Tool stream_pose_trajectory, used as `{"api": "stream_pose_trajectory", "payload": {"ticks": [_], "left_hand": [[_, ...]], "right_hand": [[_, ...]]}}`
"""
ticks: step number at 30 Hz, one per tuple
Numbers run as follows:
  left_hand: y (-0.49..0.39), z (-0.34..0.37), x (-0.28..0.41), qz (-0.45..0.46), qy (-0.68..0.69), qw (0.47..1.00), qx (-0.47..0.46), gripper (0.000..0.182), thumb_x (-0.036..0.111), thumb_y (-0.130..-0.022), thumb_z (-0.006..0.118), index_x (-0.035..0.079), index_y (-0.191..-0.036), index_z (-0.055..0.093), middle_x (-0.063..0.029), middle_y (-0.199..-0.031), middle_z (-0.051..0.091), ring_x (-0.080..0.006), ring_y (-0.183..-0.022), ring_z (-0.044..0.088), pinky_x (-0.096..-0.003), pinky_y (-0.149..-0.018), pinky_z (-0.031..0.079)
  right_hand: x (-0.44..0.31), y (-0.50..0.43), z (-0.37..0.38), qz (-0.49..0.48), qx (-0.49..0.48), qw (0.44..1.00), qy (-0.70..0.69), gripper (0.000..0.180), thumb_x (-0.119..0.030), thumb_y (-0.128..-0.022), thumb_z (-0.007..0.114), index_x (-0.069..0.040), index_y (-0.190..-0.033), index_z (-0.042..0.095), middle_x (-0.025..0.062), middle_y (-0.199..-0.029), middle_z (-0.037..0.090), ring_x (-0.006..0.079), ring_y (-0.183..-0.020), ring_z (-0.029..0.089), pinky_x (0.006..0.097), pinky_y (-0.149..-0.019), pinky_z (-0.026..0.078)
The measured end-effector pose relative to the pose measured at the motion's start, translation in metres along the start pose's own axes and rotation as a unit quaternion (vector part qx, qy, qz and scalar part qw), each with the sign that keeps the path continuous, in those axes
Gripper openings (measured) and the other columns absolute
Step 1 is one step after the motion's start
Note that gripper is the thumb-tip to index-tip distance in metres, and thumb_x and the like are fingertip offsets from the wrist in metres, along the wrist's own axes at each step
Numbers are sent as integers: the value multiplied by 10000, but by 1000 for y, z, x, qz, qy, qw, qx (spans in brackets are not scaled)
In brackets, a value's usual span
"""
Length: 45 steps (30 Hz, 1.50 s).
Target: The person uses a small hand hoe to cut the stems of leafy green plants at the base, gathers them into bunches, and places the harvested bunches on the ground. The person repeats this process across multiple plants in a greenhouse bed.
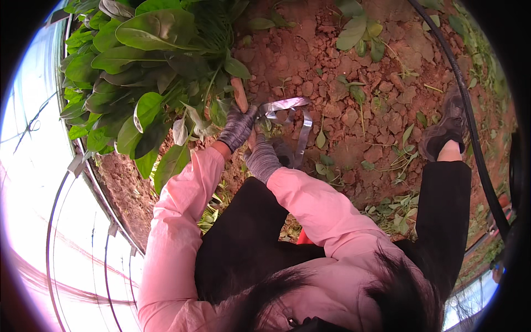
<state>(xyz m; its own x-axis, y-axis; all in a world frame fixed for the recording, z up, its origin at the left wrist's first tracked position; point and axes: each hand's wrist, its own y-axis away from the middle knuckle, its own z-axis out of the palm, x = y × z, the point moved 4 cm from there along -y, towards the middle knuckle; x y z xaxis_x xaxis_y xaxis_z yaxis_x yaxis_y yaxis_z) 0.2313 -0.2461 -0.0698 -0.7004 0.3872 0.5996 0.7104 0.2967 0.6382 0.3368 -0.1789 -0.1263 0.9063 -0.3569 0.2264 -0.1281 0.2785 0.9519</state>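
Observation:
My left hand [238, 126], in a grey knitted glove, is at the lower right edge of a dense stand of broad-leaved green plants [137, 66]. One bare-looking finger points up towards the stems. A shiny silver strip [286, 104] runs to the fingertips of this hand, which appear closed on its end. The strip loops to the right and hangs down over the soil. Close below is my right hand [263, 157], gloved alike, with its fingers near the left hand. Its fingertips are partly hidden, so I cannot tell whether it grips the strip.
Cracked reddish soil [332, 108] spreads ahead, with loose leaves [359, 35] scattered on it. A black hose [460, 79] curves down the right side. My right shoe [444, 124] stands near it. At left, translucent plastic sheeting [33, 199] borders the bed.

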Motion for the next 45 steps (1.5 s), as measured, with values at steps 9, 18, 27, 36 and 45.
{"api": "stream_pose_trajectory", "payload": {"ticks": [9, 18, 27, 36, 45], "left_hand": [[16, -7, 3, -37, -7, 998, -43, 482, 346, -883, 660, -66, -1092, 522, -118, -943, 607, -169, -825, 556, -331, -706, 480], [2, -87, -74, 33, -325, 945, 14, 553, 405, -955, 539, 88, -1398, 448, -111, -1429, 452, -257, -1251, 460, -377, -1048, 366], [-21, -92, -72, 140, -276, 947, 84, 434, 279, -976, 524, 75, -1357, 480, -89, -1318, 552, -253, -1185, 520, -344, -1021, 383], [-39, -101, -70, 71, 52, 990, 107, 409, 293, -981, 519, 69, -1322, 499, -79, -1250, 564, -230, -1113, 530, -335, -957, 401], [-55, -93, -61, 61, 208, 975, 45, 389, 307, -985, 514, 64, -1288, 519, -70, -1183, 576, -208, -1042, 540, -326, -894, 420]], "right_hand": [[-11, 32, 5, -467, 15, 636, 614, 711, -282, -845, 631, -118, -1424, 251, 219, -1355, 451, 328, -1232, 495, 376, -1015, 434], [-23, 59, -43, -280, 7, 789, 547, 373, -204, -869, 626, -50, -1158, 448, 127, -778, 567, 265, -651, 575, 364, -598, 484], [-43, 137, -85, -232, -32, 682, 693, 393, -346, -908, 627, 6, -1068, 555, 155, -821, 634, 218, -741, 654, 320, -643, 529], [-255, 162, 28, -496, 124, 573, 640, 546, -342, -827, 734, -3, -1214, 553, 156, -996, 672, 269, -923, 654, 372, -811, 527], [-321, 115, 144, -521, 106, 202, 822, 583, -493, -837, 627, -67, -1234, 582, 193, -1164, 634, 344, -1040, 622, 420, -904, 492]]}}
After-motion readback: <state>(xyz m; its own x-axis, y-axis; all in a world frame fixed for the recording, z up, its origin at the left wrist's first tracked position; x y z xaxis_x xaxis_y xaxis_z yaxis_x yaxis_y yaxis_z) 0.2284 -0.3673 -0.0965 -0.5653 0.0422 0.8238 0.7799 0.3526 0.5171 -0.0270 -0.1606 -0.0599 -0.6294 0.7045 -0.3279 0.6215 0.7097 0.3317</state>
